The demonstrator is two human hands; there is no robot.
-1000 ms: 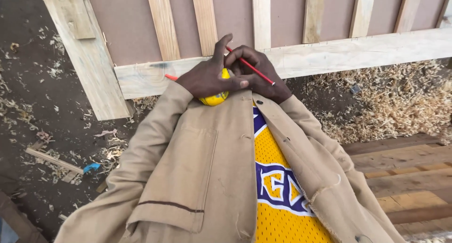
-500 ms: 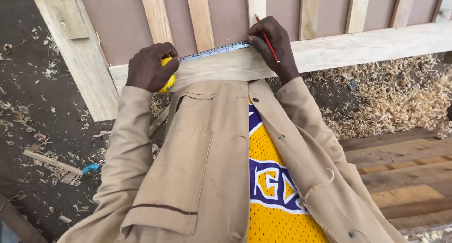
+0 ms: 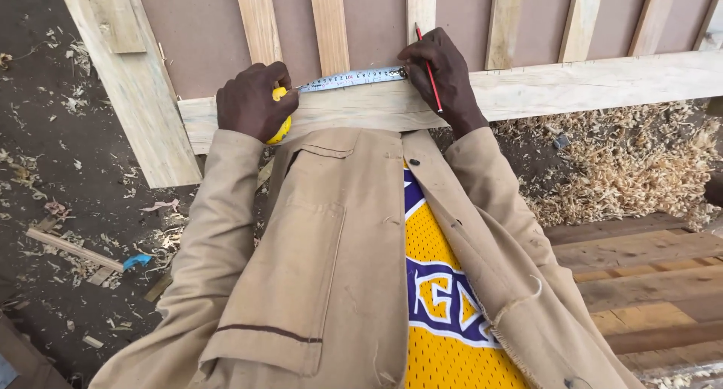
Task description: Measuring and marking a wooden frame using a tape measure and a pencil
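My left hand (image 3: 252, 101) grips a yellow tape measure case (image 3: 280, 127) against the pale wooden rail (image 3: 572, 84) of a frame. Its metal blade (image 3: 350, 79) runs right along the rail's upper edge. My right hand (image 3: 444, 73) pins the blade's end near an upright slat (image 3: 420, 9) and holds a red pencil (image 3: 427, 67) between its fingers, tip down over the rail. Both tan jacket sleeves reach forward from my chest.
The frame has several upright slats (image 3: 327, 24) over a brown board (image 3: 196, 35), and a slanted plank (image 3: 128, 80) at its left. Wood shavings (image 3: 625, 159) pile at the right. Dark boards (image 3: 640, 276) lie lower right. Scraps and a blue bit (image 3: 137, 261) litter the dirt floor.
My hands were together at my chest with the case and pencil; they spread apart and drew the blade out along the rail. Since half a second ago they have barely shifted.
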